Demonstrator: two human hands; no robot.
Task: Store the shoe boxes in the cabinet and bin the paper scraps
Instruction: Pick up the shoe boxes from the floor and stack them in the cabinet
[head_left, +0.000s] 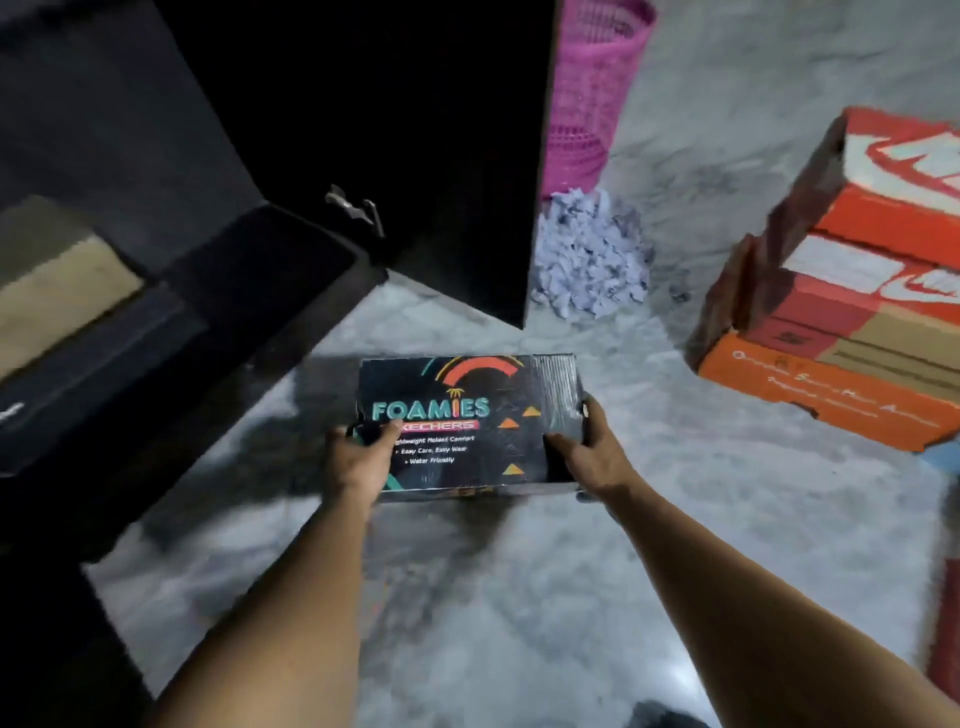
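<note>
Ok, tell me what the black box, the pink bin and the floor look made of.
Black box: printed cardboard, apparently, with slight gloss; fine ridges on its right end. Pink bin: probably plastic, going by the woven mesh wall. Floor: mottled grey stone or tile, polished, with a glare patch.

The black shoe box (470, 426) reads "FOAMIES", probably "SKECHERS", "Lightweight Molded Comfort", "Easy Care, Easy Wear", "Water Friendly".

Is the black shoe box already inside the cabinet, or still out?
Still out. Left hand and right hand hold the black shoe box above the floor, before the open cabinet.
</note>
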